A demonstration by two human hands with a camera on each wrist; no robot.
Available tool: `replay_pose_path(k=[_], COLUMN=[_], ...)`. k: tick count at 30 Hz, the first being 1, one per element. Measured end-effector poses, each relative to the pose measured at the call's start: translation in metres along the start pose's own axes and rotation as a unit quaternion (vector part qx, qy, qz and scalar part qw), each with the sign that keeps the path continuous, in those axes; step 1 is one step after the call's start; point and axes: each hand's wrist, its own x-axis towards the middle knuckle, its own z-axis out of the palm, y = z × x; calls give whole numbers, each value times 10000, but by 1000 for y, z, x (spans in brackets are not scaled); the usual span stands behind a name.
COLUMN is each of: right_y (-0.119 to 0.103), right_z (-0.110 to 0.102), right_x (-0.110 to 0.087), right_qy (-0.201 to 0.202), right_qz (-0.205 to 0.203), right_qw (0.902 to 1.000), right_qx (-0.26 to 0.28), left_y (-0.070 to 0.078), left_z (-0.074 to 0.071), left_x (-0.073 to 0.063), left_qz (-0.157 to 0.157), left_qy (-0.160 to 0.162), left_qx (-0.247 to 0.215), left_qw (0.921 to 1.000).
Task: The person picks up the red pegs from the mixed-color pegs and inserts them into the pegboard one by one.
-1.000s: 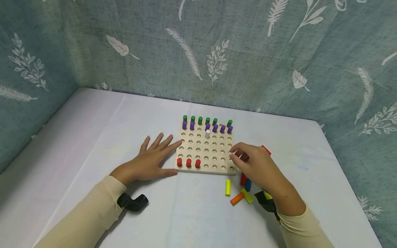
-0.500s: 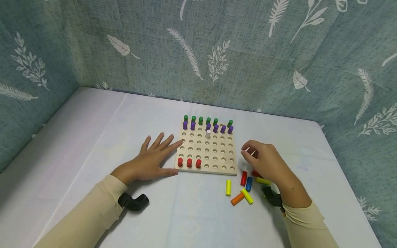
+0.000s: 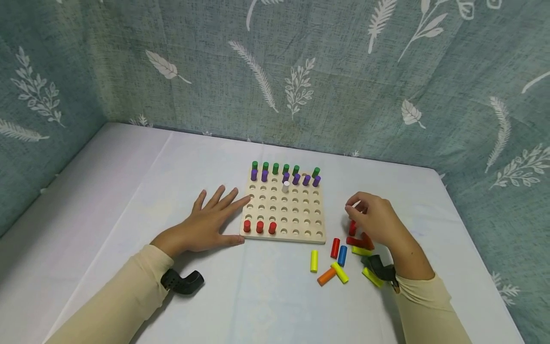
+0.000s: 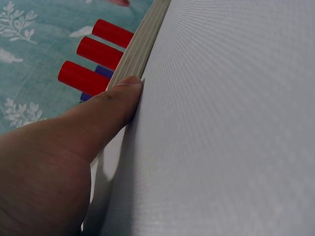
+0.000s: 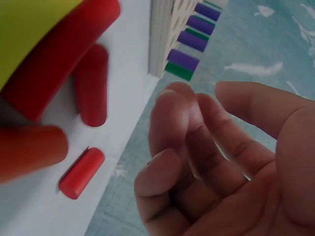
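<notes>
A wooden peg board (image 3: 278,203) lies on the white table. My left hand (image 3: 206,222) is spread flat at its left side, index fingertip on the edge and thumb (image 4: 115,101) at the front corner. Three red pegs (image 3: 259,227) stand in the near row. Purple pegs (image 3: 296,179) and green pegs (image 3: 275,168) fill most of the far rows, with a white peg (image 3: 285,187) before them. Right of the board, my right hand (image 3: 374,217) hovers over loose pegs, fingers loosely bent, nothing between thumb and fingertips. A red peg (image 5: 82,173) lies beneath it.
Loose pegs lie at the board's front right: a yellow peg (image 3: 314,261), a blue peg (image 3: 342,255), an orange peg (image 3: 326,276) and several others. A patterned green cloth (image 3: 193,86) hangs behind the table.
My right hand has moved from the board's right edge further right, over the loose pegs, uncovering several of them. The left hand stays in place.
</notes>
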Motion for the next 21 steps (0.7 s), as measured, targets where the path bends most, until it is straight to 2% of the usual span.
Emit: replay_pose_path(k=[9,21], right_y=[11,29], right_z=[0,-2], right_x=[7,13], right_qy=[-284,-316], right_qz=[366,285], right_qw=[9988,9985], right_qx=[-153,-351], left_y=[0,1], left_z=[-1,1], left_x=[0,0], left_qz=[-14,-19], left_qy=[6,26], left_qx=[11,12], left_qw=[10000,10000])
